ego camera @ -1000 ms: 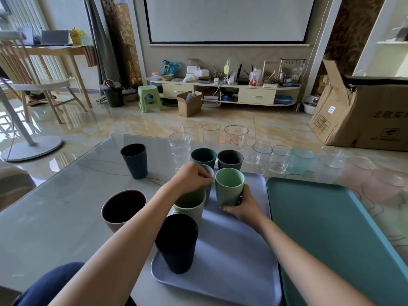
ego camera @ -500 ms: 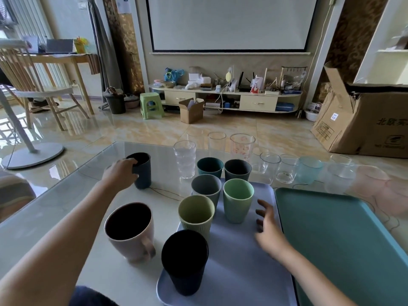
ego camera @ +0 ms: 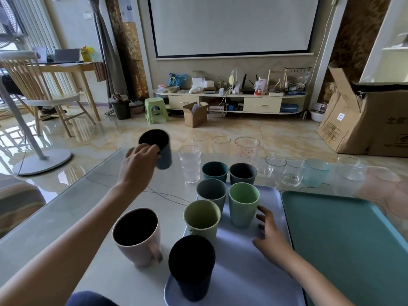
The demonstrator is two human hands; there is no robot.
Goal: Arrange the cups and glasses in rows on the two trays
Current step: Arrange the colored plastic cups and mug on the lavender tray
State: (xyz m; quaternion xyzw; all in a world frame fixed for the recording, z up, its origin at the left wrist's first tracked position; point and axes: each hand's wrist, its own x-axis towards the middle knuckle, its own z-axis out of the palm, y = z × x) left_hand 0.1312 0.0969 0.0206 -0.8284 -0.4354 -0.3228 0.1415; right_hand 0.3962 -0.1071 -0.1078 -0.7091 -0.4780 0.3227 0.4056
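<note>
My left hand (ego camera: pixel 139 165) grips a dark blue cup (ego camera: pixel 159 149) and holds it tilted just above the glass table at the far left. My right hand (ego camera: pixel 270 240) rests open on the lilac tray (ego camera: pixel 254 277), next to the mint green cup (ego camera: pixel 243 204). On that tray stand a light green ribbed cup (ego camera: pixel 202 219), a grey cup (ego camera: pixel 211 193), a teal cup (ego camera: pixel 214 173), a dark grey cup (ego camera: pixel 242 174) and a navy cup (ego camera: pixel 191 266) at the front. The teal tray (ego camera: pixel 348 244) on the right holds nothing.
A pink mug (ego camera: pixel 136 237) stands on the table left of the lilac tray. Several clear glasses (ego camera: pixel 247 149) line the table's far edge, with a stack of tumblers (ego camera: pixel 189 163) and a pale blue glass (ego camera: pixel 314 172). A cardboard box (ego camera: pixel 371 120) sits on the floor beyond.
My left hand left the cups on the tray, reached to the dark blue cup at the far left and lifted it. My right hand let go of the mint green cup and opened.
</note>
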